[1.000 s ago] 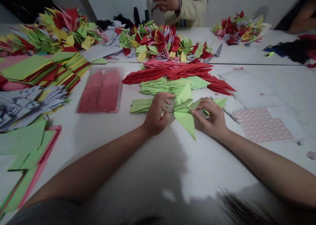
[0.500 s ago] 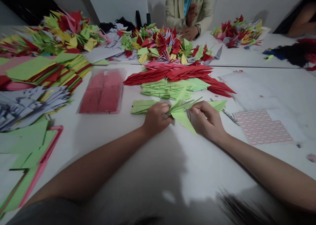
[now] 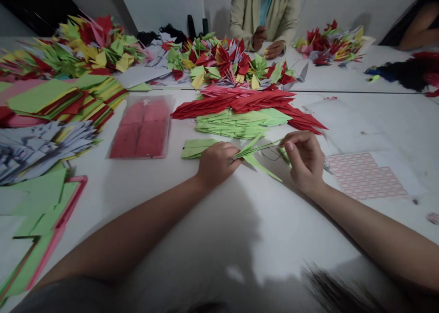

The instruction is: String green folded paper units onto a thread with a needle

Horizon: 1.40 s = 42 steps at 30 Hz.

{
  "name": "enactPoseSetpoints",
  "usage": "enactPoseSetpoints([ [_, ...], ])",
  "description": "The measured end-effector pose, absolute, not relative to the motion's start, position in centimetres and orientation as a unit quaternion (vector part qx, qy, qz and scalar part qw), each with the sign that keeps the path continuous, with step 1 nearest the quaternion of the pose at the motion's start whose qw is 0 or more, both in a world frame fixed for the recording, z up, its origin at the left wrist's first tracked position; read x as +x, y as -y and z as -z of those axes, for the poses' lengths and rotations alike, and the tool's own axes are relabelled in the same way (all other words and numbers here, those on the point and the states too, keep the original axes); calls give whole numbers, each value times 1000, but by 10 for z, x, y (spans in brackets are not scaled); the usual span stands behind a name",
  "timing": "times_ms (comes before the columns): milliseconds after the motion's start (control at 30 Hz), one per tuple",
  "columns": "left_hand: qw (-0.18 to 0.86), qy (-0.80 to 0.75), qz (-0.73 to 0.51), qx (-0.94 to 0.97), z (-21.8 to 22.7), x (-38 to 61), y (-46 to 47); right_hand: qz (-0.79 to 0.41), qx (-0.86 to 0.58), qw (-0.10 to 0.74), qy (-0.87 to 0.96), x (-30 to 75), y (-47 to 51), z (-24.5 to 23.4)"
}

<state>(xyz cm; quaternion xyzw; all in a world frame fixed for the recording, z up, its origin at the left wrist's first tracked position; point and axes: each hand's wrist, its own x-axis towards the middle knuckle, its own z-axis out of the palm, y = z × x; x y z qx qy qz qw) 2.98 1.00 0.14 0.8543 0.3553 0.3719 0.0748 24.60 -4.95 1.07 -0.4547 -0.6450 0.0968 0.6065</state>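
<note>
My left hand (image 3: pixel 219 162) is closed around the base of a green folded-paper piece (image 3: pixel 255 153), whose pointed petals spread to the right. Out to the right, my right hand (image 3: pixel 307 159) pinches a thin dark thread (image 3: pixel 270 144) that runs taut from the green paper to its fingertips. A slack loop of thread hangs below. Behind my left hand lies a flat green folded strip (image 3: pixel 199 148). Part of another green piece (image 3: pixel 284 154) shows beside my right fingers. Just beyond both hands sits a stack of green folded papers (image 3: pixel 240 123).
Red folded papers (image 3: pixel 264 100) lie behind the green stack. A plastic-wrapped red packet (image 3: pixel 142 127) is at left, near grey paper pieces (image 3: pixel 44 143). A label sheet (image 3: pixel 366 175) lies at right. Across the table, a person (image 3: pixel 265 20) sits behind heaped paper flowers (image 3: pixel 226 59).
My right hand has moved right and slightly up, drawing the thread straight. The green petals have swung narrower. Across the table, the other person's hands have lowered and shifted.
</note>
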Motion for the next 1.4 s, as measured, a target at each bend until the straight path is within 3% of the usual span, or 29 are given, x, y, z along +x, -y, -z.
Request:
enactPoseSetpoints([
  [100, 90, -358, -354, 859, -1, 30, -10, -44, -451, 622, 639, 250, 45, -12],
  [233, 123, -360, -357, 853, -3, 32, -11, -74, -445, 650, 612, 259, 39, -17],
  [400, 246, -384, -345, 820, -8, 35, -10, -126, -453, 643, 605, 270, 36, -28],
  [533, 285, -385, -339, 810, -8, 34, -9, -69, -480, 640, 596, 283, 35, -41],
  [733, 168, -364, -325, 856, -5, 33, -11, 107, -593, 342, 721, 295, 40, -59],
  [967, 89, -320, -277, 901, -1, 30, -6, 137, -389, 304, 859, 260, 54, -51],
  [1200, 72, -242, -356, 900, 1, 30, -5, 108, -379, 341, 853, 259, 50, -28],
  [1400, -3, -170, -382, 908, 1, 28, -3, 90, -350, 353, 863, 258, 52, -25],
])
